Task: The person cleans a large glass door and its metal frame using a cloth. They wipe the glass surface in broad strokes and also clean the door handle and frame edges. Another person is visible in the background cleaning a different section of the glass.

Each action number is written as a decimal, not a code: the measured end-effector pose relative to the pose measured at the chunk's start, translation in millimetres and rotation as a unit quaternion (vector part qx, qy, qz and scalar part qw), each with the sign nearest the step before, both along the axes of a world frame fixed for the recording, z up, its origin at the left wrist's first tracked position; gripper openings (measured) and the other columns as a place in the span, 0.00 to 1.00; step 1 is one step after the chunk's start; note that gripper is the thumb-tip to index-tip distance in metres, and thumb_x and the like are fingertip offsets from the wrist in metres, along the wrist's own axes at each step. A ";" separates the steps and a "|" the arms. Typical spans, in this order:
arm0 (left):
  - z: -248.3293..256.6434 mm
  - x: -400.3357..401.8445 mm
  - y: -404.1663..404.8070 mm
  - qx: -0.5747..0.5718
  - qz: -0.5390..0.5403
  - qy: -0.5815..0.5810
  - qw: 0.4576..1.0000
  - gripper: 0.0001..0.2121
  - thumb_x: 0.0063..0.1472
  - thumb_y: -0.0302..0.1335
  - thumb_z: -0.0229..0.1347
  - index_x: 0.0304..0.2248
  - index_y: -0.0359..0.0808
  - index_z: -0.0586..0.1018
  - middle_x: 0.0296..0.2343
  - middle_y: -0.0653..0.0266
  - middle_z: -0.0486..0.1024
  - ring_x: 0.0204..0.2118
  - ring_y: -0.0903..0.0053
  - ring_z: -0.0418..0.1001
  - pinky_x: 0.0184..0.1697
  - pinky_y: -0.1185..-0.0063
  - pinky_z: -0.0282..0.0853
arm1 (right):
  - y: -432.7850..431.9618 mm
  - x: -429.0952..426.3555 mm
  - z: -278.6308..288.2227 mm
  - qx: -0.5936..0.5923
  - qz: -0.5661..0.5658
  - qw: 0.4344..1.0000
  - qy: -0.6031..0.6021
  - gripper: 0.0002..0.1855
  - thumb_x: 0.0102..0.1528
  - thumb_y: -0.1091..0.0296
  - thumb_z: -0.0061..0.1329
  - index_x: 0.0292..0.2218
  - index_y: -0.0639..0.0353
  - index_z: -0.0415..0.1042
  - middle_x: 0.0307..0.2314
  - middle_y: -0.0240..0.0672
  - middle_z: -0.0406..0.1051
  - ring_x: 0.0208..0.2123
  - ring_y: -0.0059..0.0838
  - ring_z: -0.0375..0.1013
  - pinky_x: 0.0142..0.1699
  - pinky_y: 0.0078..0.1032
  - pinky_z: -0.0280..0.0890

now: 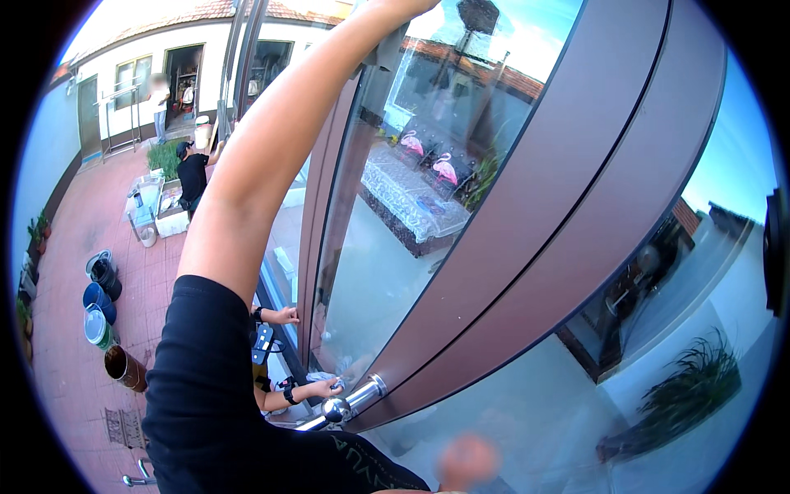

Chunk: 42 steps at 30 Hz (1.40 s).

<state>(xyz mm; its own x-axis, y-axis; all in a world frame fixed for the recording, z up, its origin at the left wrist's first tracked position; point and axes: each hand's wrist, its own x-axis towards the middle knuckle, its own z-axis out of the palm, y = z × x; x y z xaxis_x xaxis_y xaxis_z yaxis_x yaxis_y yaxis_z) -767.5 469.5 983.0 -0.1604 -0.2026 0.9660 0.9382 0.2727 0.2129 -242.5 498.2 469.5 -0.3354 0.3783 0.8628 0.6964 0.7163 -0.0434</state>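
Observation:
My left arm reaches up across the view. My left hand (410, 5) is cut off by the top edge, so its fingers are hidden. Just below the wrist hangs a dark grey cloth (389, 49), against a tall glass pane (345, 278); whether my fingers grip it is not visible. A wide brown metal door frame (524, 247) curves down beside the pane. At its lower end is a chrome bar handle (336, 409) with a ball joint. My right hand is out of view.
Close below, another person's hand (287, 315) touches the frame; their other hand (327, 387) holds a whitish cloth. Several buckets (99, 301) stand on the red paving (68, 259). A crouching person (192, 176) and a standing person (160, 108) are farther off.

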 end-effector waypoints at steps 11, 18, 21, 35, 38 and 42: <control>5.0 2.3 -3.3 -0.007 0.113 0.041 0.993 0.08 0.56 0.27 0.53 0.25 0.31 0.80 0.30 0.43 0.77 0.37 0.49 0.77 0.40 0.57 0.72 | -16.8 -22.4 50.3 0.019 0.046 0.998 0.026 0.04 0.49 0.70 0.50 0.25 0.50 0.76 0.18 0.33 0.69 0.21 0.40 0.69 0.25 0.37 0.63; -16.3 -35.7 -1.5 0.041 0.048 -0.084 0.994 0.10 0.56 0.29 0.54 0.31 0.30 0.82 0.28 0.46 0.79 0.31 0.53 0.79 0.37 0.62 0.74 | 7.6 1.6 -9.0 -0.022 -0.007 1.000 -0.012 0.01 0.43 0.68 0.53 0.23 0.50 0.75 0.18 0.32 0.68 0.21 0.40 0.68 0.27 0.39 0.63; -28.7 -42.5 -5.0 0.004 -0.033 -0.056 0.998 0.11 0.56 0.29 0.55 0.35 0.30 0.83 0.25 0.51 0.80 0.29 0.60 0.79 0.36 0.67 0.74 | 7.4 6.6 -20.1 -0.042 0.001 0.999 0.017 0.03 0.41 0.70 0.53 0.23 0.51 0.74 0.19 0.32 0.68 0.22 0.40 0.69 0.29 0.39 0.63; -71.1 10.0 -44.6 -0.198 -0.281 -0.090 0.935 0.22 0.64 0.39 0.58 0.18 0.31 0.78 0.12 0.75 0.65 0.17 0.86 0.61 0.20 0.77 0.57 | 5.8 3.8 -10.3 -0.019 -0.029 0.999 -0.033 0.03 0.40 0.72 0.52 0.22 0.51 0.72 0.18 0.32 0.66 0.22 0.41 0.68 0.30 0.40 0.63; -66.5 5.4 -42.4 -0.128 -0.277 -0.081 0.949 0.24 0.64 0.41 0.57 0.16 0.31 0.75 0.11 0.75 0.63 0.16 0.85 0.59 0.20 0.75 0.56 | -0.1 0.4 8.9 0.020 -0.030 0.998 -0.048 0.03 0.42 0.67 0.54 0.22 0.51 0.73 0.17 0.32 0.66 0.21 0.39 0.68 0.28 0.41 0.63; -67.6 -12.9 -53.1 -0.044 -0.242 -0.119 0.962 0.21 0.65 0.39 0.56 0.19 0.31 0.77 0.14 0.69 0.70 0.19 0.83 0.65 0.25 0.76 0.63 | -6.3 -12.1 28.7 0.056 -0.014 0.997 -0.051 0.06 0.44 0.62 0.56 0.22 0.50 0.74 0.17 0.33 0.66 0.19 0.38 0.67 0.26 0.43 0.64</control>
